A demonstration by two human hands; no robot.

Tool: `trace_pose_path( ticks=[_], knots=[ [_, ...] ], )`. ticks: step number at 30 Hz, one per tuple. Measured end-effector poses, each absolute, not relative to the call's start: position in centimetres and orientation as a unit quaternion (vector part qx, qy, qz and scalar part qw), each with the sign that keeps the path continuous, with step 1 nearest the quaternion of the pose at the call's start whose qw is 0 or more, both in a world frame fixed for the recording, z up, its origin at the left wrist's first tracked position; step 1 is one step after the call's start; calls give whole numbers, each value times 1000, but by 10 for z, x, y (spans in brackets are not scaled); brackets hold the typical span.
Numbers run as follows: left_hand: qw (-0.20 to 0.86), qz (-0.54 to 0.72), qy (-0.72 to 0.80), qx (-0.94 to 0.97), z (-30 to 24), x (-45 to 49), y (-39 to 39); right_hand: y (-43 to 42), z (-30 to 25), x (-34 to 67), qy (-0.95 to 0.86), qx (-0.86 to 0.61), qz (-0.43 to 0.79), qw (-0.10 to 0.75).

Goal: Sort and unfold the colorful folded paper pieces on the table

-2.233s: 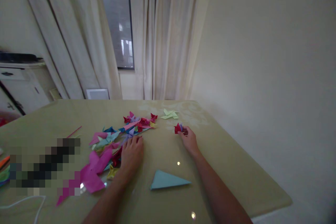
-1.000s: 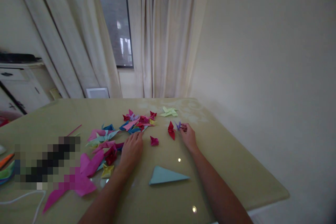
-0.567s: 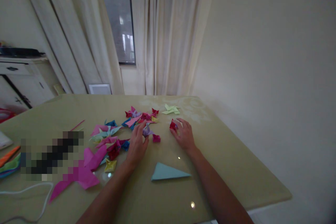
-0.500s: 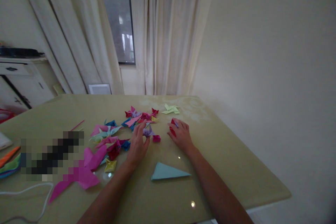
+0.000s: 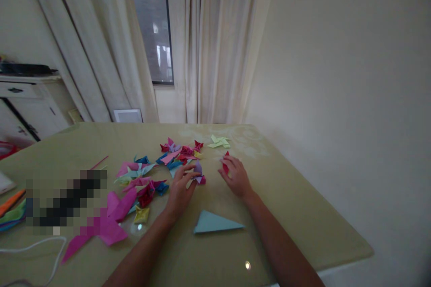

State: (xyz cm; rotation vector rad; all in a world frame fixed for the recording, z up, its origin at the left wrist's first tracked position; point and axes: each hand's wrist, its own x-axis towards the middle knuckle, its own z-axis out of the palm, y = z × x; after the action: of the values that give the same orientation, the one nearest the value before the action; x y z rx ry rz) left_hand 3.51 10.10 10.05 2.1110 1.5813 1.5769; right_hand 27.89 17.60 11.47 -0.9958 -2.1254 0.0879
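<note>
My left hand reaches over the table with thumb and fingers pinched around a purple folded-paper piece. Right below that piece, a small magenta paper fold is partly covered. My right hand has its fingers closed on a red origami piece, much of which is hidden by the fingers. Between my forearms lies a flat light-blue paper triangle. Beyond my hands rests a pale green paper pinwheel.
Several colourful origami pieces are heaped left of my left hand. A large magenta paper figure and a yellow fold lie nearer. A white cable curves at the lower left. The table edge slants along the right.
My left hand has shifted a little right with the purple piece, which now partly covers the magenta fold. My right hand has turned slightly and moved right with the red piece.
</note>
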Motion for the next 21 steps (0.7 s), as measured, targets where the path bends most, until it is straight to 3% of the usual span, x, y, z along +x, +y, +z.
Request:
trace_pose_path(
  ticks=[5,13,17,21],
  knots=[
    [86,540,492,677,103,43,97,156,117,253,-871,-263,186,371],
    [227,581,474,622,97,54,95,148,114,239,-814,-269,296,421],
    [184,552,504,638,90,51,100,157,120,247,-775,-321,257,479],
    [89,448,556,694,83,42,104,177,121,271,-654,-465,204,561]
  ],
)
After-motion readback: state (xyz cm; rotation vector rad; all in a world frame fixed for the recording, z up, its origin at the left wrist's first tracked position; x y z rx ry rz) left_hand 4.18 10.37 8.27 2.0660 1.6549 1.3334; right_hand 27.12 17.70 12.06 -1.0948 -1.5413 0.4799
